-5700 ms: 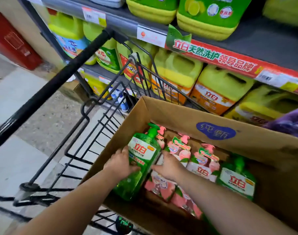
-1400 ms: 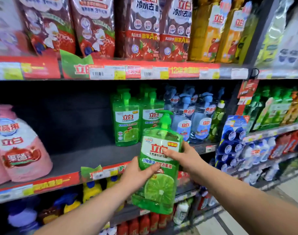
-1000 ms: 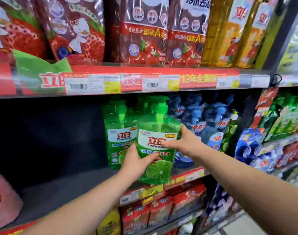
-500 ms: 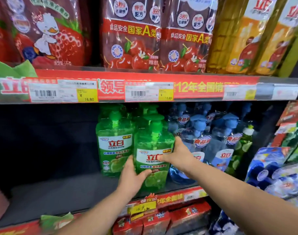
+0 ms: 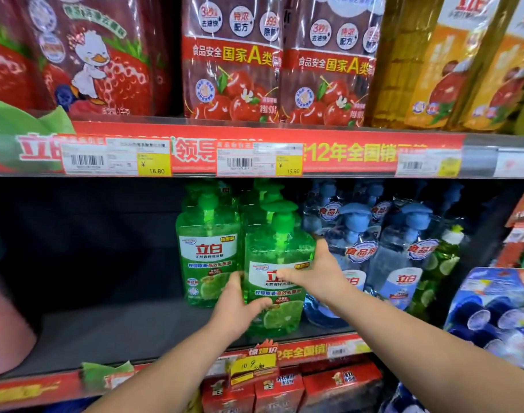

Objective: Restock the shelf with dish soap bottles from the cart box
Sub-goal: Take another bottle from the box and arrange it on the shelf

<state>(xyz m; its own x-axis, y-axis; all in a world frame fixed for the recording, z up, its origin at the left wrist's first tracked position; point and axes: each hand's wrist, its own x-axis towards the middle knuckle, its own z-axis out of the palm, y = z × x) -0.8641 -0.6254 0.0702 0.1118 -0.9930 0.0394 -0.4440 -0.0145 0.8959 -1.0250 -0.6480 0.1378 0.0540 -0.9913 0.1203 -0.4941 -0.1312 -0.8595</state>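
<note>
A green pump bottle of dish soap (image 5: 277, 254) with a lime on its label stands upright near the front of the dark middle shelf (image 5: 129, 332). My left hand (image 5: 237, 308) grips its lower left side. My right hand (image 5: 317, 272) holds its right side, thumb across the label. Just to its left stands another green soap bottle (image 5: 207, 251), with more green ones behind. The cart and its box are out of view.
Blue pump bottles (image 5: 359, 248) crowd the shelf right of my hands. Left of the green bottles the shelf is bare up to a pink pouch (image 5: 4, 329). Red refill bags (image 5: 231, 64) fill the upper shelf. Red boxes (image 5: 284, 391) sit below.
I lifted the green bottle from the cart box, carried it up to the middle shelf and set it down beside the other green bottle. Both hands still hold it.
</note>
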